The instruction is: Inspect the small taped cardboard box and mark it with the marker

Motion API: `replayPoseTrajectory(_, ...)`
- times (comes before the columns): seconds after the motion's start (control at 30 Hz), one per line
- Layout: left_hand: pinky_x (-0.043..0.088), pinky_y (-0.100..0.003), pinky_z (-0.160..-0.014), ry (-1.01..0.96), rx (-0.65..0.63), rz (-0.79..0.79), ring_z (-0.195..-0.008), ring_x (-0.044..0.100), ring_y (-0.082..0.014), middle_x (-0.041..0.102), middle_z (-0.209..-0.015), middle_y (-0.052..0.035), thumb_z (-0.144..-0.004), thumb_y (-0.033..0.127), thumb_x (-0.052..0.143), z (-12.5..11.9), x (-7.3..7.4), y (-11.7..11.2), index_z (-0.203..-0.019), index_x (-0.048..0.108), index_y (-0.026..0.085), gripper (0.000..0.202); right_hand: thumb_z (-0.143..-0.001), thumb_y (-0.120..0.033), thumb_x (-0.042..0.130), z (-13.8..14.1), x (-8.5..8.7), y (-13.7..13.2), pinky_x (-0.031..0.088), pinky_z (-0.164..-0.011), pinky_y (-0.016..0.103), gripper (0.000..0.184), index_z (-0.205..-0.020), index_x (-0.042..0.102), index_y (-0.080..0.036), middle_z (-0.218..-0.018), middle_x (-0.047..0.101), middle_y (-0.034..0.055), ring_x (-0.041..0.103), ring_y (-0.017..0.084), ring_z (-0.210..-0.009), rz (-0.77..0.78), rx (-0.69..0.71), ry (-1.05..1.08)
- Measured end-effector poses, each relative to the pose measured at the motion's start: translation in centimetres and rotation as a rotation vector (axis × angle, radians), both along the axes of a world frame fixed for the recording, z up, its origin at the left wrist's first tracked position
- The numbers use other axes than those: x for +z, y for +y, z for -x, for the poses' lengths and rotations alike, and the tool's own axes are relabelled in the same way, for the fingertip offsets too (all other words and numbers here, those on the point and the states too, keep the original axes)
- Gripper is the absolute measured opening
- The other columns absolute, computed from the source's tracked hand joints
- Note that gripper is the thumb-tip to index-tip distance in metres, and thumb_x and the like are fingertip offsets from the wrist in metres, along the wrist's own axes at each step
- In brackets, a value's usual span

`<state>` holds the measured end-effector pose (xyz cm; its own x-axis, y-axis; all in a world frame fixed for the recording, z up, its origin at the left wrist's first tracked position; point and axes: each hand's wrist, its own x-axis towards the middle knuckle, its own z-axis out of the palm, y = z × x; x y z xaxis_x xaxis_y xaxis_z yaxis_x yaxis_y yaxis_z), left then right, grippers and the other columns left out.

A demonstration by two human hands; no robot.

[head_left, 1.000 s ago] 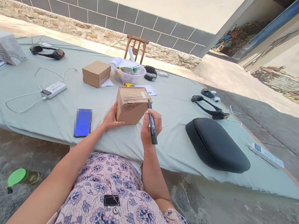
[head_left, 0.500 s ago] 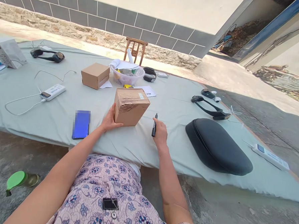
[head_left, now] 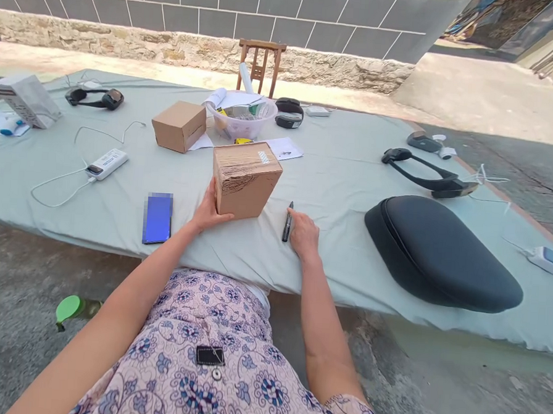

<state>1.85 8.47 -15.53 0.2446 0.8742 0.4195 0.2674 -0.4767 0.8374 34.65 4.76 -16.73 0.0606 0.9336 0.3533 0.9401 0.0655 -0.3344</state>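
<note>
A brown cardboard box (head_left: 246, 190) with dark scribbled lines along its upper front edge stands near the table's front. Against its left side and lower front corner, my left hand (head_left: 207, 211) grips it, thumb across the front. To the right of the box, a black marker pen (head_left: 287, 225) is upright in the view, close to the cloth. My right hand (head_left: 305, 233) is curled beside it with a fingertip on its upper part; the thumb is mostly hidden. A phone (head_left: 158, 218) with a blue blurred screen lies left of my left hand.
A second cardboard box (head_left: 178, 128) and a plastic basin (head_left: 241, 128) sit farther back. A black cushion-like case (head_left: 445, 253) and a black headset (head_left: 422, 171) lie on the right. A white power bank (head_left: 107, 164) with a cable is on the left.
The view has tilted down and shifted, moving the table's contents in the picture. My right hand has moved slightly rightward relative to the marker pen. My left hand stays on the box.
</note>
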Motion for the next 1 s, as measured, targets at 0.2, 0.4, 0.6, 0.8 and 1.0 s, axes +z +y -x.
replayPoseTrajectory(0.2, 0.024, -0.054, -0.123, 0.024, 0.035, 0.039, -0.153, 0.020, -0.0358, 0.004, -0.169, -0.0172, -0.068, 0.056, 0.083, -0.4, 0.2, -1.3, -0.158, -0.017, 0.027, 0.138, -0.083, -0.012, 0.039, -0.6, -0.4, 0.3, 0.051, -0.094, 0.041, 0.048, -0.125, 0.061, -0.014, -0.109, 0.071, 0.0129, 0.063, 0.024, -0.104, -0.260, -0.020, 0.269)
replayPoseTrajectory(0.4, 0.024, -0.053, -0.124, 0.057, 0.066, 0.043, -0.154, 0.020, -0.0353, 0.014, -0.167, -0.0167, -0.072, 0.053, 0.081, -0.7, 0.2, -2.0, -0.160, -0.006, 0.028, 0.126, -0.091, -0.024, 0.045, 1.5, 1.4, -1.9, 0.056, -0.088, 0.042, 0.034, -0.118, 0.063, -0.015, -0.101, 0.072, 0.0120, 0.067, 0.023, -0.097, -0.487, -0.012, 0.344)
replayPoseTrajectory(0.6, 0.045, -0.044, -0.109, 0.183, 0.264, -0.011, -0.145, 0.039, -0.0302, 0.037, -0.158, -0.0162, -0.087, 0.050, 0.063, 3.0, 2.2, -6.7, -0.159, 0.013, 0.024, 0.092, -0.097, -0.027, 0.047, 4.8, 1.8, -6.9, 0.059, -0.080, 0.034, 0.028, -0.118, 0.065, -0.018, -0.099, 0.074, 0.0096, 0.070, 0.020, -0.092, -0.501, 0.072, 0.392)
replayPoseTrajectory(0.8, 0.037, -0.055, -0.112, 0.583, 1.000, 0.224, -0.133, 0.047, -0.0365, 0.056, -0.137, -0.0212, -0.096, 0.042, 0.044, 12.1, 4.5, -10.4, -0.131, 0.061, 0.012, 0.049, -0.098, -0.033, 0.047, 5.2, 0.4, -9.9, 0.060, -0.076, 0.033, 0.028, -0.108, 0.069, -0.019, -0.095, 0.076, 0.0085, 0.071, 0.019, -0.081, -0.396, 0.024, 0.467)
replayPoseTrajectory(1.0, 0.027, -0.063, -0.115, 0.757, 0.940, 0.384, -0.142, 0.037, -0.0374, 0.052, -0.145, -0.0214, -0.096, 0.035, 0.042, 12.6, 4.0, -11.0, -0.116, 0.068, 0.016, 0.038, -0.096, -0.029, 0.048, 5.5, -0.2, -9.9, 0.060, -0.074, 0.033, 0.026, -0.103, 0.071, -0.018, -0.093, 0.077, 0.0085, 0.072, 0.019, -0.076, -0.327, 0.076, 0.497)
